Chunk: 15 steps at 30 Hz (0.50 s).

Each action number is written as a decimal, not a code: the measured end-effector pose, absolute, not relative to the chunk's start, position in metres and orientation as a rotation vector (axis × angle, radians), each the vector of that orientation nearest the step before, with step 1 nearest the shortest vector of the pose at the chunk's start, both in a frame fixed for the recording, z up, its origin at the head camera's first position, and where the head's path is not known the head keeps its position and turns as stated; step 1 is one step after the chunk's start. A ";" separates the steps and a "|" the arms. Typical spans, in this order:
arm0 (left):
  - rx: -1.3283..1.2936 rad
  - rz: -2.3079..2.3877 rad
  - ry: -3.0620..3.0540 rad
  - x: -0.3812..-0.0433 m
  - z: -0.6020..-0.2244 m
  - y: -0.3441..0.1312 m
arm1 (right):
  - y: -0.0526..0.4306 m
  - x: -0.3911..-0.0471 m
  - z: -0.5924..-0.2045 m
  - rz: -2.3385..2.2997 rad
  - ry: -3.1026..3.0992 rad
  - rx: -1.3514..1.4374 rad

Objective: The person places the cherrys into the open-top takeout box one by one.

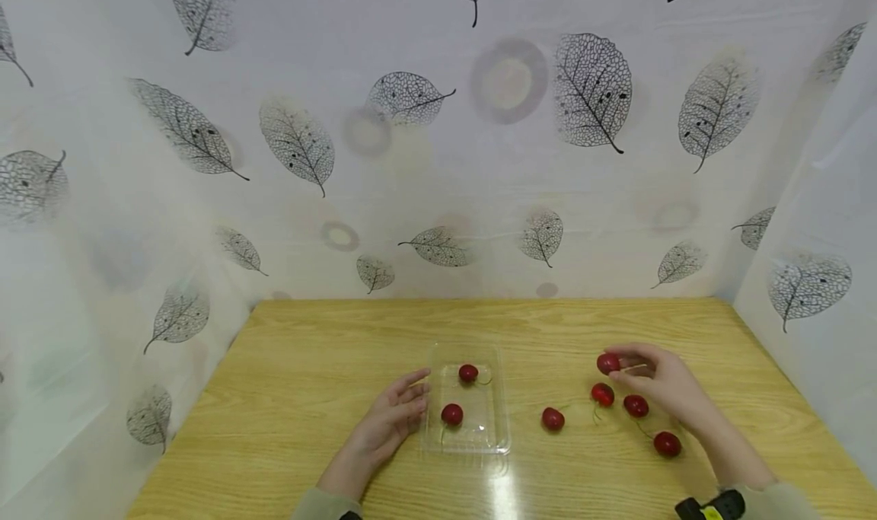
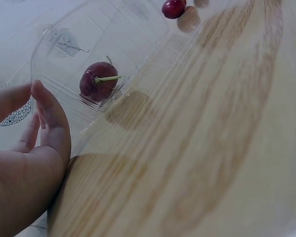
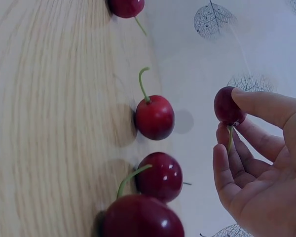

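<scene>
A red cherry [image 1: 607, 363] with a green stem is pinched between the thumb and fingertips of my right hand [image 1: 658, 379], raised above the table. Below that hand lie more cherries: a brighter red one [image 3: 155, 117], a dark one [image 1: 636, 406] and another dark one [image 1: 667, 444] nearest the wrist. My left hand [image 1: 390, 421] is beside the clear plastic box [image 1: 507, 421], its relaxed fingertips at the left rim. Inside the box sit two stemmed cherries, one toward the back [image 1: 468, 373] and one toward the front [image 1: 451, 414].
Another cherry [image 1: 553, 419] lies on the wooden table [image 1: 308, 352] just right of the box. Pale sheets with a leaf print [image 1: 438, 162] hang behind the table and along both sides.
</scene>
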<state>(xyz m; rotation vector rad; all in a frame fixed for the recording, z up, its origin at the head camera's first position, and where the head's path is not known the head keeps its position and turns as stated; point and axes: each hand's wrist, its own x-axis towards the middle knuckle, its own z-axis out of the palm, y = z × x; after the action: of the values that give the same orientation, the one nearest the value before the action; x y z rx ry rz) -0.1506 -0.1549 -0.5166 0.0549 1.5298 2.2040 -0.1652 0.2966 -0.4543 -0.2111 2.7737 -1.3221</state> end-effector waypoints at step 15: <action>0.060 2.199 1.534 -0.150 -0.516 -0.154 | 0.266 -0.160 -0.444 -1.388 2.755 -0.353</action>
<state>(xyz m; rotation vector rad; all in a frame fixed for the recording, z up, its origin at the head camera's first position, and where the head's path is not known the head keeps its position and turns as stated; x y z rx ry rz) -0.1503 -0.1543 -0.5163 0.0595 1.5343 2.1994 -0.1603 0.2663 -0.4439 -0.3525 2.7552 -1.3877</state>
